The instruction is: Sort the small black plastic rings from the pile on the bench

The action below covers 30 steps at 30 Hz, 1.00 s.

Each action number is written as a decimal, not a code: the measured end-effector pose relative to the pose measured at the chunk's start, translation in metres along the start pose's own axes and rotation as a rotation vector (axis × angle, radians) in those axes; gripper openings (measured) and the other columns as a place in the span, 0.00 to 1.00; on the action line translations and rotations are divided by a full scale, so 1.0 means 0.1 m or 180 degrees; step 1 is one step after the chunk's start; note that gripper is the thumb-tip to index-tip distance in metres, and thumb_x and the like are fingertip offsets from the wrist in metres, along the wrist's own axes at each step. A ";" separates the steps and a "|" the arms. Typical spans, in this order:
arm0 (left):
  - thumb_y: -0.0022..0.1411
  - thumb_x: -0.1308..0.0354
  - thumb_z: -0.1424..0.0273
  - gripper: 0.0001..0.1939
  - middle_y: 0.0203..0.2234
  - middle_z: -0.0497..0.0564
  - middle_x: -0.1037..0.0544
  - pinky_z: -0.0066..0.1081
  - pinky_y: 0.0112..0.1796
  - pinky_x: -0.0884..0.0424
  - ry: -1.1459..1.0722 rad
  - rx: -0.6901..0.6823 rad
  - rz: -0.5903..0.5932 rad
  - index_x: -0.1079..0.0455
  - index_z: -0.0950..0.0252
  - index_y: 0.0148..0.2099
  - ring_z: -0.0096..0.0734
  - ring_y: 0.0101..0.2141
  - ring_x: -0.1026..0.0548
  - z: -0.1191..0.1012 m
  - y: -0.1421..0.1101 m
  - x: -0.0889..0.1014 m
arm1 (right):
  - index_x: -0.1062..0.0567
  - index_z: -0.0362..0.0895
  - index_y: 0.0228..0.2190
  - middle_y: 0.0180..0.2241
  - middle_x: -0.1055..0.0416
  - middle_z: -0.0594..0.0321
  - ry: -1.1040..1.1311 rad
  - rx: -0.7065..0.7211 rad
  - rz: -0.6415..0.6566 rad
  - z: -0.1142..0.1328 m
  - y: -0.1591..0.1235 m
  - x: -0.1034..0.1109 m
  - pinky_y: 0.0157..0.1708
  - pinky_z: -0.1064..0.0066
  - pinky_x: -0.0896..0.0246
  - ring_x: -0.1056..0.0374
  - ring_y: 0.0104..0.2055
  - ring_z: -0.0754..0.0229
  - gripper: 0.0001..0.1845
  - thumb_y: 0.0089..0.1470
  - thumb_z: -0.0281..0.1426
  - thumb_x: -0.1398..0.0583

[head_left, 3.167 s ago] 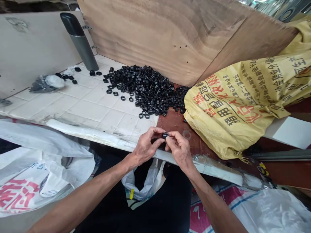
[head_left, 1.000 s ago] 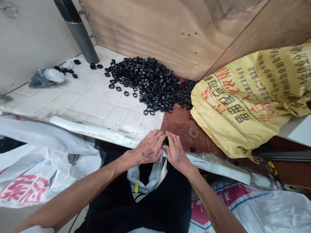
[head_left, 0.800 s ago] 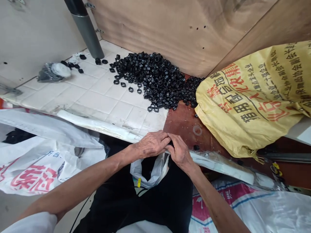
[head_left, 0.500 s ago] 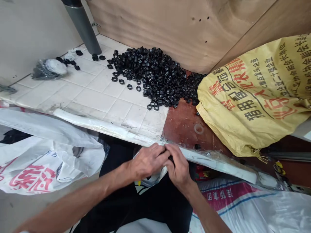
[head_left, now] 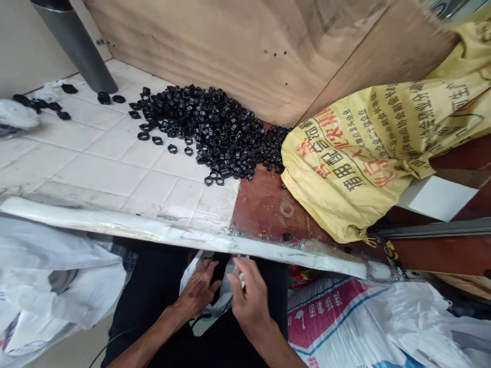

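My left hand [head_left: 200,287] reaches over a plastic bag [head_left: 224,299] on my lap, below the bench edge. Its thumb stands apart from the fingers, and I see nothing held in it. To its right, my right hand [head_left: 250,294] is raised, thumb and fingers curled around a small pale piece [head_left: 242,280] that is too blurred to name. What the bag holds is mostly hidden in shadow. On the bench beyond both hands lies a large heap of small black plastic rings [head_left: 215,128], several of them loose at its near side.
A yellow woven sack [head_left: 337,174] lies at the heap's right. A grey post [head_left: 79,51] stands at the back left, near a clear bag [head_left: 17,115]. White sacks [head_left: 330,317] flank my legs. The bench's white front edge [head_left: 153,225] lies just beyond my hands.
My hands were together at the bench edge; now they are apart and lower, over the bag on my lap. The view has shifted to the right.
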<state>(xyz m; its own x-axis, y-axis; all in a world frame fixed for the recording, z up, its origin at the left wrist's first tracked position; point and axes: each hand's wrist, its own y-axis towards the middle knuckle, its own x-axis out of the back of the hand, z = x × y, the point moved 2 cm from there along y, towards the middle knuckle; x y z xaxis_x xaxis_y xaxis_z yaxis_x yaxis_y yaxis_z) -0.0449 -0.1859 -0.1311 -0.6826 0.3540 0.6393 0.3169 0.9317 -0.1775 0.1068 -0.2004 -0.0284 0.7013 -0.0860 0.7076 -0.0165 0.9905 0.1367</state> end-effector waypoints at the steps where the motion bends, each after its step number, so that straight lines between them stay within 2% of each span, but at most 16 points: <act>1: 0.57 0.44 0.71 0.17 0.46 0.59 0.22 0.49 0.49 0.24 -0.0044 -0.0186 -0.0099 0.31 0.62 0.50 0.52 0.49 0.23 -0.04 -0.05 0.08 | 0.31 0.46 0.55 0.49 0.29 0.49 -0.0189 0.0229 -0.0400 0.03 0.02 0.23 0.50 0.53 0.32 0.31 0.51 0.47 0.20 0.62 0.32 0.44; 2: 0.59 0.44 0.69 0.16 0.45 0.57 0.21 0.47 0.47 0.23 -0.0157 -0.0376 -0.0120 0.31 0.60 0.50 0.50 0.47 0.21 -0.10 -0.11 0.18 | 0.32 0.47 0.56 0.50 0.31 0.47 -0.0471 0.0314 -0.0767 0.02 0.05 0.45 0.52 0.48 0.35 0.33 0.52 0.44 0.21 0.61 0.32 0.43; 4: 0.62 0.45 0.69 0.15 0.42 0.49 0.19 0.39 0.41 0.19 -0.0421 -0.0819 0.0020 0.31 0.52 0.51 0.42 0.40 0.19 -0.30 -0.21 0.46 | 0.34 0.42 0.57 0.52 0.35 0.41 -0.1089 0.0082 -0.1206 -0.12 0.18 0.80 0.52 0.41 0.39 0.37 0.54 0.38 0.25 0.61 0.37 0.42; 6: 0.63 0.45 0.70 0.16 0.41 0.47 0.19 0.35 0.39 0.19 -0.0446 -0.1287 -0.0037 0.32 0.49 0.52 0.38 0.38 0.19 -0.55 -0.24 0.83 | 0.33 0.38 0.55 0.48 0.34 0.39 -0.1416 -0.0107 -0.1226 -0.35 0.37 1.01 0.48 0.40 0.37 0.36 0.51 0.37 0.26 0.61 0.42 0.43; 7: 0.64 0.46 0.69 0.16 0.41 0.48 0.19 0.34 0.40 0.19 -0.0394 -0.1500 -0.0132 0.32 0.50 0.53 0.38 0.40 0.19 -0.67 -0.22 1.01 | 0.31 0.39 0.53 0.44 0.32 0.43 -0.1409 -0.0117 -0.1111 -0.47 0.48 1.06 0.46 0.44 0.34 0.34 0.48 0.40 0.23 0.63 0.41 0.45; 9: 0.66 0.47 0.70 0.12 0.39 0.48 0.20 0.31 0.40 0.21 -0.0284 -0.1611 -0.0433 0.32 0.53 0.51 0.35 0.39 0.20 -0.83 -0.09 1.34 | 0.29 0.41 0.48 0.40 0.30 0.48 -0.1315 0.0027 -0.0860 -0.65 0.74 1.08 0.42 0.51 0.32 0.32 0.42 0.46 0.17 0.64 0.37 0.48; 11: 0.68 0.49 0.71 0.09 0.39 0.50 0.22 0.31 0.43 0.22 -0.0131 -0.1417 -0.0856 0.33 0.57 0.49 0.34 0.40 0.21 -0.87 0.15 1.59 | 0.27 0.41 0.45 0.39 0.29 0.50 -0.1274 0.0204 -0.0841 -0.75 1.01 1.06 0.42 0.53 0.32 0.31 0.41 0.48 0.16 0.64 0.36 0.49; 13: 0.68 0.48 0.70 0.10 0.44 0.55 0.25 0.38 0.49 0.24 0.0202 -0.1259 -0.1428 0.35 0.61 0.52 0.38 0.46 0.24 -0.82 0.44 1.76 | 0.27 0.38 0.46 0.41 0.29 0.46 -0.1406 0.0295 -0.0961 -0.79 1.29 1.02 0.45 0.51 0.34 0.32 0.44 0.45 0.19 0.63 0.38 0.48; 16: 0.63 0.41 0.65 0.24 0.53 0.66 0.32 0.52 0.52 0.28 0.0850 -0.1013 -0.1872 0.40 0.68 0.59 0.53 0.54 0.30 -0.66 0.89 1.86 | 0.30 0.29 0.51 0.48 0.32 0.33 -0.1763 0.0150 -0.1147 -0.83 1.68 0.92 0.49 0.42 0.39 0.37 0.53 0.34 0.31 0.62 0.45 0.48; 20: 0.52 0.32 0.55 0.47 0.57 0.75 0.38 0.61 0.52 0.32 0.1311 -0.0960 -0.1902 0.47 0.74 0.64 0.68 0.59 0.38 -0.49 1.38 1.89 | 0.35 0.24 0.56 0.52 0.36 0.24 -0.1809 -0.0105 -0.1255 -0.90 2.10 0.72 0.46 0.36 0.41 0.39 0.54 0.27 0.40 0.62 0.50 0.50; 22: 0.47 0.31 0.49 0.55 0.60 0.77 0.42 0.63 0.53 0.35 0.1401 -0.0963 -0.1974 0.50 0.75 0.65 0.72 0.61 0.41 -0.44 1.56 1.90 | 0.35 0.25 0.56 0.52 0.36 0.24 -0.1681 0.0022 -0.1325 -0.90 2.27 0.61 0.47 0.36 0.41 0.38 0.54 0.28 0.41 0.63 0.51 0.51; 25: 0.41 0.32 0.41 0.63 0.63 0.82 0.47 0.65 0.55 0.39 0.1462 -0.0925 -0.2072 0.52 0.77 0.67 0.77 0.63 0.47 -0.39 1.78 1.93 | 0.35 0.28 0.56 0.51 0.34 0.29 -0.1353 0.0496 -0.1376 -0.81 2.48 0.45 0.50 0.39 0.40 0.37 0.55 0.34 0.37 0.64 0.50 0.52; 28: 0.36 0.35 0.35 0.68 0.65 0.83 0.51 0.67 0.56 0.42 0.1500 -0.0954 -0.2043 0.52 0.76 0.68 0.80 0.65 0.52 -0.36 1.98 1.98 | 0.35 0.33 0.57 0.54 0.36 0.34 -0.1031 0.0950 -0.1200 -0.65 2.62 0.31 0.53 0.41 0.40 0.39 0.58 0.39 0.33 0.65 0.47 0.50; 30: 0.35 0.37 0.34 0.69 0.66 0.80 0.50 0.67 0.57 0.44 0.1528 -0.1018 -0.1894 0.52 0.73 0.69 0.79 0.65 0.53 -0.35 2.07 2.01 | 0.35 0.36 0.57 0.56 0.38 0.37 -0.0890 0.1110 -0.1019 -0.56 2.68 0.23 0.54 0.42 0.40 0.41 0.60 0.40 0.30 0.65 0.46 0.49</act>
<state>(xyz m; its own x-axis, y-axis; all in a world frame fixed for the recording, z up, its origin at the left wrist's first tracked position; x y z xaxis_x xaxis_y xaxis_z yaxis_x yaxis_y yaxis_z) -0.0930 0.0754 -0.0130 -0.4630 -0.3316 0.8220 0.2129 0.8586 0.4663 0.1580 0.0694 -0.0141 0.4949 -0.4495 0.7437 -0.1020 0.8198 0.5635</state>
